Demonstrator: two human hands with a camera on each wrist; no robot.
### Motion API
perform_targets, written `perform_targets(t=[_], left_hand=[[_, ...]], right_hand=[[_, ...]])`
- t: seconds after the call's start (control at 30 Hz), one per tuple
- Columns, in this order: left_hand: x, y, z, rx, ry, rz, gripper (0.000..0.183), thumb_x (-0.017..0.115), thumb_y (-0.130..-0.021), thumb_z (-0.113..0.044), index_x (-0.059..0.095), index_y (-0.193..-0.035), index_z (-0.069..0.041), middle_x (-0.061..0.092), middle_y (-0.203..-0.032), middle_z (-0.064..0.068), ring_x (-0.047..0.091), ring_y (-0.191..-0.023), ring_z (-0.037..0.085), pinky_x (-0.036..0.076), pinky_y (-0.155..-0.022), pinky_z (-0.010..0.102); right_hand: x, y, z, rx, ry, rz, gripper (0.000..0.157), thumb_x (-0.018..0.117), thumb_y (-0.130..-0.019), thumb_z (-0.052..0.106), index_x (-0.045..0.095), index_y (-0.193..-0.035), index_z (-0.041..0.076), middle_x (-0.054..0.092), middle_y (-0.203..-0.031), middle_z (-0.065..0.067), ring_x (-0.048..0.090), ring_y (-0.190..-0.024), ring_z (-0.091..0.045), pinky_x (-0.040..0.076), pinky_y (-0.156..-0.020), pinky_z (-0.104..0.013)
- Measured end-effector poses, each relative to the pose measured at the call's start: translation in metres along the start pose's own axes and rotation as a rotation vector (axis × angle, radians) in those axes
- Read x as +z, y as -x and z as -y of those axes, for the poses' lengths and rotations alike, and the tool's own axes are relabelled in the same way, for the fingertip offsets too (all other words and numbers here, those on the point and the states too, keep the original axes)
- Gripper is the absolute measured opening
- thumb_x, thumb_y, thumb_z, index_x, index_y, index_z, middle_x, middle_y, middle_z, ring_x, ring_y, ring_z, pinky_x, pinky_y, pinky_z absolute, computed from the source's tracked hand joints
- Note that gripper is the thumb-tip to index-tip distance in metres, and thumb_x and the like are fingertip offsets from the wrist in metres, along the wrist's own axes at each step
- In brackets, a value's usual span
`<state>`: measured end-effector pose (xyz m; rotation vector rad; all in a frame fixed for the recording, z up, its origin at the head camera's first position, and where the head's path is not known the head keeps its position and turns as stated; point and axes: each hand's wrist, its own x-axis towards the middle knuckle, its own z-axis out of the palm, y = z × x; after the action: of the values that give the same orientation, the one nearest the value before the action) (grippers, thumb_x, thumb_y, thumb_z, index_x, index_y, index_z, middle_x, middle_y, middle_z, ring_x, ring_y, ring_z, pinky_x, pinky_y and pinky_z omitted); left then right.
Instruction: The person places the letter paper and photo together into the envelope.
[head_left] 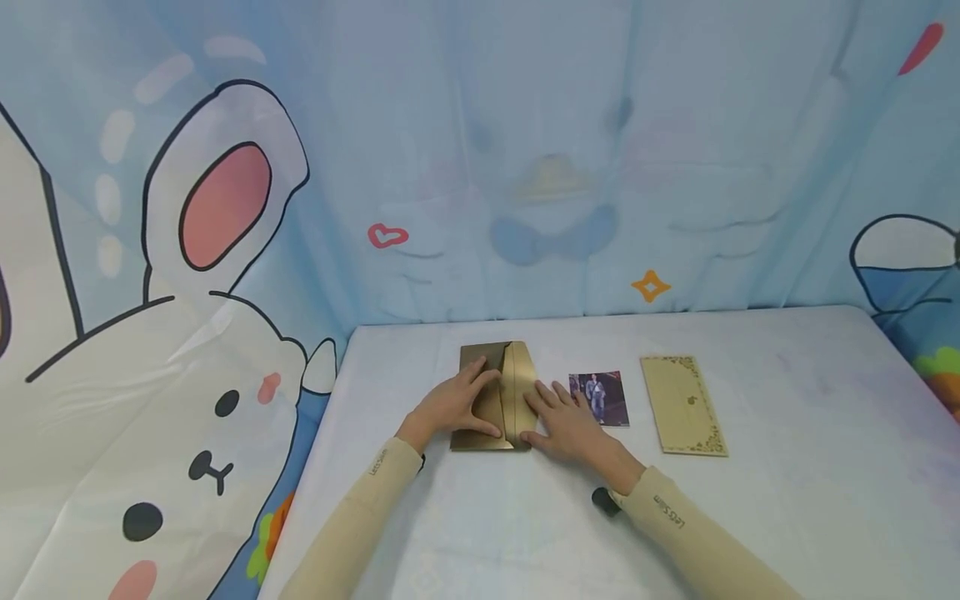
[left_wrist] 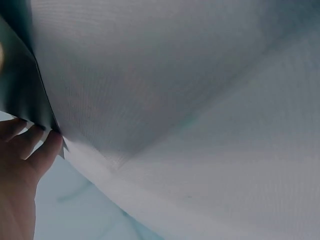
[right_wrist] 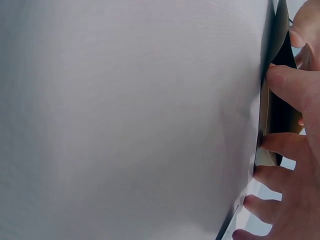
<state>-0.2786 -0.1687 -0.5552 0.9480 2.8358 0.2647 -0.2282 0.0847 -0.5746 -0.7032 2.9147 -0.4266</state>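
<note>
The envelope (head_left: 516,385) looks like smooth paper with a metallic sheen, the tablecloth (head_left: 810,483) matt, fine-woven cloth.

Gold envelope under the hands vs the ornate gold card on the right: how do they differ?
- Surface: the gold envelope looks plain where visible; the ornate gold card has brown decoration.
- Contact: the left hand and right hand touch the envelope; neither touches the card.
- Pose: the card lies visibly slanted; the envelope sits squarer.
Shared: both are gold-toned and on the white table.
</note>
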Motion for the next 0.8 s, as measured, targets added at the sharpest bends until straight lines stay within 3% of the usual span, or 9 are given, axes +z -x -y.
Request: perform_targets(t=[0.27, 0.8], left_hand=[[0.0037, 0.0012, 0.0011, -0.018, -0.06, 0.043, 0.109, 0.066, -0.073, -0.08, 0.024, -0.159, -0.026, 0.015, -0.168, 0.016, 0.028, -0.152, 0.032, 0.044, -0.113, 0.045], [0.0024, -0.0022, -0.0003, 0.015, -0.068, 0.021, 0.108, 0.068, -0.074, -0.078, 0.025, -0.159, -0.026, 0.017, -0.167, 0.019, 0.03, -0.151, 0.035, 0.044, -0.112, 0.046]], right_hand=[[0.0011, 0.0019, 0.0026, -0.02, -0.05, -0.02, 0.075, 0.06, -0.096, 0.052, 0.042, -0.152, 0.006, 0.031, -0.163, -0.02, 0.024, -0.15, -0.047, 0.022, -0.113, -0.073], [-0.0066, 0.006, -0.0003, -0.034, -0.088, -0.086, 0.071, 0.062, -0.096, 0.049, 0.045, -0.151, 0.007, 0.031, -0.162, -0.021, 0.023, -0.151, -0.047, 0.022, -0.113, -0.074]])
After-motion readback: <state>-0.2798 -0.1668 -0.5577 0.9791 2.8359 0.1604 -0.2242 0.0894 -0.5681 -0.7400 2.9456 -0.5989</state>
